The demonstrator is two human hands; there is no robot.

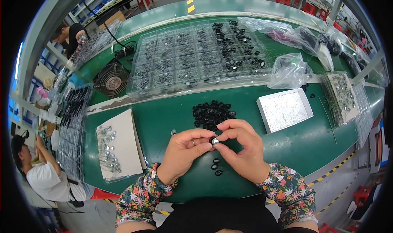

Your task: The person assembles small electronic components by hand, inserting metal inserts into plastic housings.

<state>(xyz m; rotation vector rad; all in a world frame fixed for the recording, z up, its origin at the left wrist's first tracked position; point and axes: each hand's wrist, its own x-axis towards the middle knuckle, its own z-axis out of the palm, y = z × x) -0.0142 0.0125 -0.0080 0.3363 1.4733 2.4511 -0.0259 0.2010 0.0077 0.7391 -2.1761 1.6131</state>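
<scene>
Left hand: closed at the fingertips on a small round black part with a shiny centre, pinched from the 9 o'clock side. Right hand: fingers curled, thumb and forefinger gripping the same part from 3 o'clock; both hands are joined over the green table, just below picture centre. Both forearms are clothed in floral sleeves.

Pile of black ring parts: heaped on the table at 12 o'clock from the hands, near them.

Loose black rings: three or so, laid at 6 o'clock just under the hands.

Single small part: set at 10 o'clock beside the left hand.

White shallow box: filled with small pale pieces, placed at 2 o'clock.

Grey card with metal pieces in a clear bag: laid at 9 o'clock, well apart.

Clear compartment trays: spread across the far table at 12 o'clock, partly filled with black parts.

Clear plastic bag: crumpled, at 1 o'clock beyond the box.

Round fan: stood at 11 o'clock.

Other persons: seen at the left edge.
</scene>
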